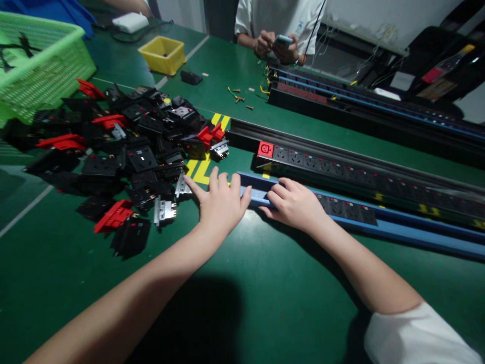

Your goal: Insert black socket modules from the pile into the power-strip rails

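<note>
A long blue metal channel point(401, 230) lies on the table, with a row of black socket modules point(343, 208) seated in part of it. At its left end is my left hand point(222, 202), palm down and fingers spread, thumb and fingers around the end. My right hand point(297, 205) is bent over the channel just left of the sockets, fingers curled on the far side and thumb at the near side. Whatever lies under its fingers is hidden. Close to my left little finger is a silver-grey module point(182, 186). Another silver-grey module point(164, 211) sits nearer me.
A pile of black and red socket modules point(138, 159) spreads on the left, before a green basket point(45, 65). Behind the channel lies a black power strip point(326, 164). Farther back are a yellow bin point(162, 55), screws point(238, 98), more strips point(341, 111) and a person holding a phone point(283, 40).
</note>
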A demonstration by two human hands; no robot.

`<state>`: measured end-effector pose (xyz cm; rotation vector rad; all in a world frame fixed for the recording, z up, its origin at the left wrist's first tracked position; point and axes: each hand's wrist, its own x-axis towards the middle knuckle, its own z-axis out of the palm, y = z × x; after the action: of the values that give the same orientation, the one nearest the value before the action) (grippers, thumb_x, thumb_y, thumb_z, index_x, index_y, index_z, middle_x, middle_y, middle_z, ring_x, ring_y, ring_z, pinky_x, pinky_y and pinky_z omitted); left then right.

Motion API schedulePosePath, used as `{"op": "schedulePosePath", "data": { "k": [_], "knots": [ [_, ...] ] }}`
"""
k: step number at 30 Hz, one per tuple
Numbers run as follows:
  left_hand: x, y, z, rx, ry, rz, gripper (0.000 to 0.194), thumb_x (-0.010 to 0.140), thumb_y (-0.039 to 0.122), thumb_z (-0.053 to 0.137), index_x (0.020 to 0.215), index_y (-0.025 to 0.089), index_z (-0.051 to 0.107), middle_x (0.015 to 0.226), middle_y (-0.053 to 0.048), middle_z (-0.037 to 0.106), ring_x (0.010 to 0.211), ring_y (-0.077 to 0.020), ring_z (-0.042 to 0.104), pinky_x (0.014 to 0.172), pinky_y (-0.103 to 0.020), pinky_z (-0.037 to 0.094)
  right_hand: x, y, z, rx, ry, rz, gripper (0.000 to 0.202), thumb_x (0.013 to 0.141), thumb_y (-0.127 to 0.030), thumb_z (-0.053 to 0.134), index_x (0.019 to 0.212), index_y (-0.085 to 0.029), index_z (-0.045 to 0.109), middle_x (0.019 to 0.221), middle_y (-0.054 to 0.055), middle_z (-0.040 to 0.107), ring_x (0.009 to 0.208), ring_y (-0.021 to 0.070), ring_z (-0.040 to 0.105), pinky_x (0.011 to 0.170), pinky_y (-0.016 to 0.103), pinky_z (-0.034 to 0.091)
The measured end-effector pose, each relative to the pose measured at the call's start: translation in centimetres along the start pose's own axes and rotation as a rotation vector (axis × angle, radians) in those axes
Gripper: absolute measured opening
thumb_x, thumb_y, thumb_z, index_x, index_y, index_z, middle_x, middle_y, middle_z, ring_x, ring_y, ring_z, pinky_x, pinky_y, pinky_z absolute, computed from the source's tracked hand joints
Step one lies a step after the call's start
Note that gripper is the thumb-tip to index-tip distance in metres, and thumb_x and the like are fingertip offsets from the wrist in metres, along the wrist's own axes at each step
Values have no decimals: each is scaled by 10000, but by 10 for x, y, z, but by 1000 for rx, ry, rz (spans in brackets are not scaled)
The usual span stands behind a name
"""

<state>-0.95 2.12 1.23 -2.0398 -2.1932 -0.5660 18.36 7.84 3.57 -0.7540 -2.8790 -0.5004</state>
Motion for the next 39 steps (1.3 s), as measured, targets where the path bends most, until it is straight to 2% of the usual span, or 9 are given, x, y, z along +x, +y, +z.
{"op": "schedulePosePath", "data": {
  "k": [3,6,13,19,24,30,34,39],
  "knots": [
    [1,-2,1,-20,25,34,426,998,430,352,1171,164,636,1193,-203,667,1375,-408,452,1111,-809,-34,0,0,0,-2,2,-3,371,987,-456,507,873,-148,681,886,91,686,994,291,598,874,373,475],
    [-1,-1,0,-18,57,0,416,989,436,374,1161,174,647,1175,-195,677,1391,-426,426,1088,-826,-66,1,0,0,-10,20,-9,376,989,-455,501,858,-151,678,875,88,683,995,297,604,864,370,481],
    [1,-1,-2,12,49,32,408,982,431,389,1184,189,650,1147,-182,688,1421,-408,391,1090,-835,-40,0,2,2,-18,44,-32,331,961,-440,559,849,-152,677,866,99,685,986,299,604,853,374,488],
    [-1,5,-10,61,0,-60,441,990,481,366,1204,211,641,1172,-184,674,1460,-419,316,1059,-866,-26,0,3,3,-24,23,-42,331,963,-445,556,851,-156,674,877,104,687,1018,310,602,881,383,493],
    [-3,9,-11,61,-38,-105,475,1000,485,332,1263,203,609,1192,-183,650,1365,-412,428,1053,-872,51,0,3,3,-22,15,-53,317,961,-425,556,866,-149,679,876,109,688,1012,310,607,869,389,498],
    [0,6,-13,97,-58,-83,490,999,501,323,1259,196,604,1135,-164,651,1235,-382,507,1076,-848,91,0,3,2,-16,24,-46,309,959,-416,561,849,-150,672,864,100,682,1014,312,611,862,384,500],
    [1,4,-11,83,-57,-31,500,990,491,347,1262,163,609,1091,-167,655,1139,-363,558,1110,-790,168,0,2,2,-7,24,-32,317,952,-437,576,859,-151,678,867,99,686,1012,306,610,871,381,495],
    [2,0,-14,45,-11,-19,483,970,508,378,1193,176,648,1100,-178,667,1214,-418,526,1085,-839,49,1,1,1,-12,47,-27,324,946,-440,584,853,-150,694,862,107,693,997,302,608,859,383,495]
  ]
}}
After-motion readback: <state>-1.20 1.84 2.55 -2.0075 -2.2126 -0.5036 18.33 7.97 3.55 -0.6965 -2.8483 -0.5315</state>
